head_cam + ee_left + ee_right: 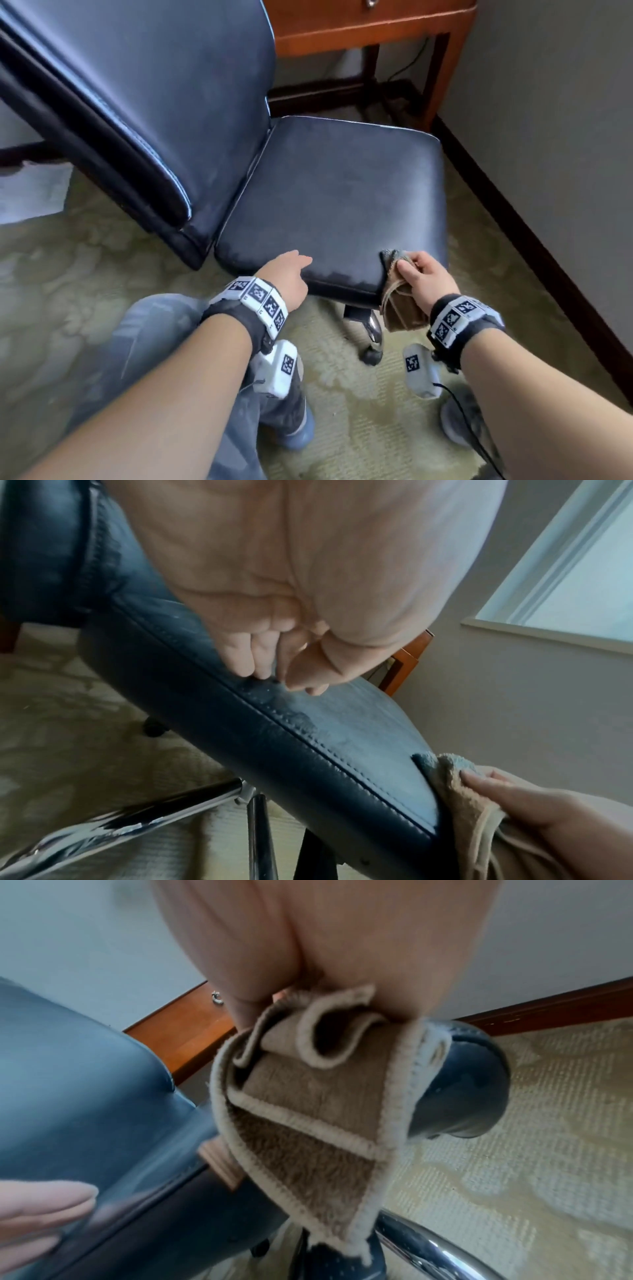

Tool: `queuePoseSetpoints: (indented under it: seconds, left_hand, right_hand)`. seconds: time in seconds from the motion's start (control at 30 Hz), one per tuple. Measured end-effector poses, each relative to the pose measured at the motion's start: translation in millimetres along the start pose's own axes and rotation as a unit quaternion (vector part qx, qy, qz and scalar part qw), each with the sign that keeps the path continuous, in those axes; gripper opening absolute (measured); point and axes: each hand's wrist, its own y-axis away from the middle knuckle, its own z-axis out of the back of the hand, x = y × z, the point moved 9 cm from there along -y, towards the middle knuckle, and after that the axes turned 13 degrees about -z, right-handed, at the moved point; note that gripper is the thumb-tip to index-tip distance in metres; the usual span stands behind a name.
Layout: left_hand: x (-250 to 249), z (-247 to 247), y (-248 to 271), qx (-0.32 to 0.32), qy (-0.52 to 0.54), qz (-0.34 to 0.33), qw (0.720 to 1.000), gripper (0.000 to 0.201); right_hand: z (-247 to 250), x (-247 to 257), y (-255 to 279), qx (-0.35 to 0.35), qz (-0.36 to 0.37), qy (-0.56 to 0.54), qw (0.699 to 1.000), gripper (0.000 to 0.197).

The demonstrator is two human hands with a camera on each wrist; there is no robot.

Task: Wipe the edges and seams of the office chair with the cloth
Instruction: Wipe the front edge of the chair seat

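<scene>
A person's right hand (423,279) grips a folded tan cloth (399,301) against the front corner of a dark office chair (329,192) seat, while the left hand (286,275), fingers relaxed, steadies the front edge. The next stroke likely follows the stitched seam (329,753).

Left hand (286,277) lies flat, fingers relaxed; right hand (426,279) curled in a grip.

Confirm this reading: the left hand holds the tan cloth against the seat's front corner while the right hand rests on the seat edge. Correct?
Hands are swapped. In the head view the right hand grips the cloth at the seat corner; the left hand rests on the edge.
</scene>
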Motion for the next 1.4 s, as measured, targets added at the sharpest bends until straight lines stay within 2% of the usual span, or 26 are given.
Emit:
queuePoseSetpoints:
  seconds: [0.2,0.3,0.37,0.47,0.57,0.67,0.8,0.97,1.1,1.2,1.23,1.27,1.37,1.4]
  left_hand:
    - [54,29,21,-0.073,0.043,0.058,0.995,0.051]
    - [84,43,31,-0.100,0.075,0.114,0.986,0.049]
    - [98,46,35,-0.106,0.096,0.144,0.979,0.049]
    - [118,50,42,-0.138,0.166,0.193,0.957,0.056]
    - [144,52,50,-0.182,0.241,0.256,0.918,0.061]
    - [163,49,45,-0.217,0.314,0.284,0.880,0.073]
    - [178,40,24,-0.223,0.391,0.299,0.841,0.083]
    - [194,8,-3,-0.204,0.450,0.315,0.810,0.102]
    - [219,-27,-19,-0.215,0.493,0.333,0.774,0.115]
    - [241,-56,-34,-0.231,0.510,0.342,0.755,0.148]
    - [225,-49,-25,-0.238,0.517,0.334,0.752,0.150]
    - [219,-51,-21,-0.231,0.525,0.333,0.748,0.145]
    - [174,-25,19,-0.196,0.510,0.330,0.770,0.105]
    - [170,-26,26,-0.179,0.502,0.330,0.779,0.105]
  right_hand:
    - [-12,6,17,-0.009,0.000,0.063,0.998,0.009]
    - [-21,41,17,-0.028,0.019,0.127,0.991,0.009]
    - [-41,74,23,-0.012,0.049,0.124,0.991,0.010]
    - [-85,127,36,0.040,0.097,0.076,0.992,0.009]
    - [-127,155,34,0.076,0.092,0.037,0.992,0.004]
    - [-153,144,15,0.101,0.041,-0.003,0.994,0.011]
    - [-167,115,12,0.097,0.022,0.009,0.995,0.006]
    - [-172,101,9,0.126,-0.009,-0.014,0.992,0.036]
    - [-171,95,12,0.139,-0.009,-0.012,0.990,0.041]
    - [-167,93,14,0.141,-0.016,-0.013,0.990,0.035]
    - [-165,91,15,0.138,-0.018,-0.013,0.990,0.033]
    - [-162,89,15,0.139,-0.015,-0.012,0.990,0.031]
    - [-155,81,19,0.151,-0.013,-0.016,0.988,0.010]
    - [-152,78,21,0.154,-0.016,-0.017,0.988,0.004]
